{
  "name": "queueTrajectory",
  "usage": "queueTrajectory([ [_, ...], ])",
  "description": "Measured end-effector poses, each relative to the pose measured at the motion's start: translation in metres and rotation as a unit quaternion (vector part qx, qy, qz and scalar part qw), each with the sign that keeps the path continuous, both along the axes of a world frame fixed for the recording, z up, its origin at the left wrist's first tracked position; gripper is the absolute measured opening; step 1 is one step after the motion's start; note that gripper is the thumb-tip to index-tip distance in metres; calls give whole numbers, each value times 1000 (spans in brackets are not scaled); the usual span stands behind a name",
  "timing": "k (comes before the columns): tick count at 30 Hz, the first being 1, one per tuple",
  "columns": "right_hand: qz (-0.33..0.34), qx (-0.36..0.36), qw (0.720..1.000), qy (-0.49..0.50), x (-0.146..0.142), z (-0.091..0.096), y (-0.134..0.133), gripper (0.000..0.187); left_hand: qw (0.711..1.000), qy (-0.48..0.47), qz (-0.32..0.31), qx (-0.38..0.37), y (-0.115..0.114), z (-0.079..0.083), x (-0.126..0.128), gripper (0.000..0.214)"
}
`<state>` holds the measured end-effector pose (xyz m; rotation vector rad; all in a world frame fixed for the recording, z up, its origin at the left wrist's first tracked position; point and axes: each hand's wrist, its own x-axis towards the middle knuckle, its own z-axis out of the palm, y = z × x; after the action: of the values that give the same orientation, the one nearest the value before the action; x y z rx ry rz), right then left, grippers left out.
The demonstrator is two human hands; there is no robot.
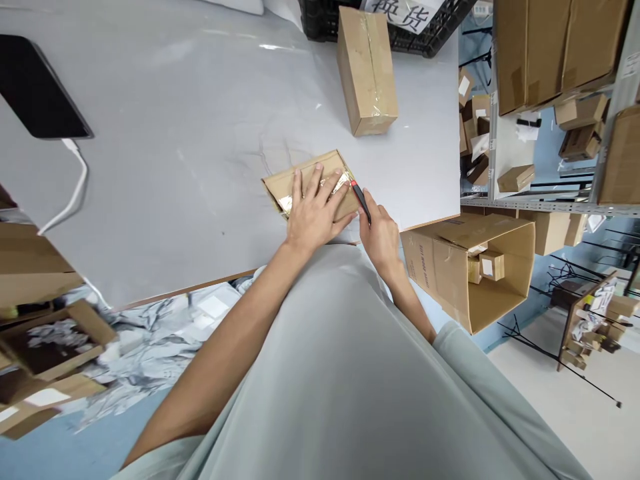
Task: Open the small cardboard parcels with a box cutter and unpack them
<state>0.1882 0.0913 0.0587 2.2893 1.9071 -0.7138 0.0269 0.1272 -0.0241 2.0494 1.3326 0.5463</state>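
A small cardboard box [280,181] with shiny clear tape lies on the grey-white table near its front edge. My left hand [315,210] rests flat on top of it, fingers spread over the tape. In my right hand [381,237] is a black and red utility knife [361,200], held at the box's right end. The knife's tip touches or nearly touches that edge; the blade itself is too small to make out. Beyond the right hand, a taller taped cardboard box [369,73] stands farther back on the table.
A black plastic crate [320,20] with a paper sign sits at the back. On the left lie a phone [37,90] and its white cable [75,187]. An open carton [450,280] holding small boxes stands right of the table, below shelving [550,205]. Crumpled wrapping [150,353] covers the floor at left.
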Motion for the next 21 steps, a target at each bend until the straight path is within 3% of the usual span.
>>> queueTrajectory([
  [7,-3,-78,993,-84,-21,21,14,60,999,-37,11,-11,1,2,1,68],
  [14,-23,-95,986,-135,-53,35,22,67,996,-78,25,-17,-1,2,2,67],
  [21,-40,-125,979,-158,-54,54,17,59,996,-90,3,-14,-5,2,5,67],
])
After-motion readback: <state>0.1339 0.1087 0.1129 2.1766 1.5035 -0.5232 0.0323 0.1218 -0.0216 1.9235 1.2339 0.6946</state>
